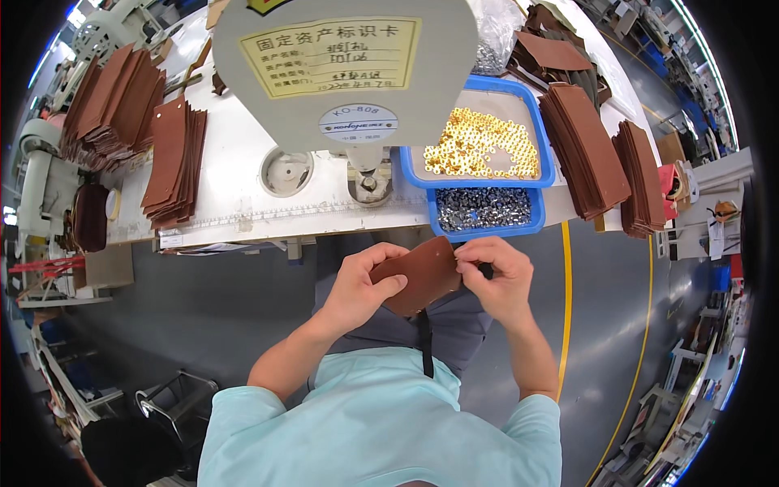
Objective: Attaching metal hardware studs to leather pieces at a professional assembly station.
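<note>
A brown leather piece [422,274] with small holes is held in front of my lap, just off the table's front edge. My left hand [363,284] grips its left side, thumb lying on top. At its right corner my right hand [497,272] pinches with thumb and forefinger; whether a small part is between those fingertips is too small to tell. Beyond my hands, a blue tray [548,174] holds many gold ring-shaped eyelets [479,146]. A smaller blue tray [438,230] in front of it contains dark silvery metal pieces [487,209].
A grey-white press machine [349,105] stands over the white table [235,178]. Stacks of brown leather pieces lie at left [172,166] and right [586,150]. A clear plastic bag [495,36] sits behind the trays. At lower left on the floor is a metal-framed stool [174,402].
</note>
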The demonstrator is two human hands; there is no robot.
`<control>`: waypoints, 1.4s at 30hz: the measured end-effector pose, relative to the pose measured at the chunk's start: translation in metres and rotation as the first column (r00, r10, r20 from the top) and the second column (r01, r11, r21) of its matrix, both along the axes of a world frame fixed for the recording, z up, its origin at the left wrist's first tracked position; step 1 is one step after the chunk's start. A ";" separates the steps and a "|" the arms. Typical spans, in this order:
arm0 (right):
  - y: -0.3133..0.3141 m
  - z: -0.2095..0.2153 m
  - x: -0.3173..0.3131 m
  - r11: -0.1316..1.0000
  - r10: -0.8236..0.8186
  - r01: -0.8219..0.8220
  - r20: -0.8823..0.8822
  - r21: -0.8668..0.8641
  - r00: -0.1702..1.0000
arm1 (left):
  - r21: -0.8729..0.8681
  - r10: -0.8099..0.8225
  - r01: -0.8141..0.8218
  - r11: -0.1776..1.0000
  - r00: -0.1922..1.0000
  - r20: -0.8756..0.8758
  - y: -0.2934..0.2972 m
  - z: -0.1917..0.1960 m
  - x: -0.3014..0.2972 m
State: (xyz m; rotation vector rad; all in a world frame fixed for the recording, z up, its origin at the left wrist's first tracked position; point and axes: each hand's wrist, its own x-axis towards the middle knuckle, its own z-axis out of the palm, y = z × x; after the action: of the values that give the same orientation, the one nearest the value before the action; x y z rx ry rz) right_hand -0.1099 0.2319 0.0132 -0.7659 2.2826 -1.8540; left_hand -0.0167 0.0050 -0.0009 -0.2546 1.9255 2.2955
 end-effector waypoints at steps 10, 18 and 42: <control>-0.005 -0.003 0.016 0.995 0.053 -0.036 0.180 -0.097 0.982 | 0.284 -0.136 0.131 0.950 0.991 0.000 0.007 0.017 0.000; -0.014 0.003 0.029 0.994 0.006 0.023 0.255 -0.107 0.967 | 0.038 -0.141 0.140 0.989 0.990 0.021 0.010 0.028 0.002; -0.012 -0.044 -0.075 0.757 -0.063 0.334 -0.446 0.561 0.893 | -0.478 -0.201 -0.312 0.821 0.625 -0.754 0.025 0.002 0.003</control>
State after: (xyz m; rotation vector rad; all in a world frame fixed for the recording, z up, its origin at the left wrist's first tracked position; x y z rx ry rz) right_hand -0.1849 0.2196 -0.0305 -0.8552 3.0863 -0.8776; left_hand -0.0133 0.0299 0.0007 0.8263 3.0468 1.9015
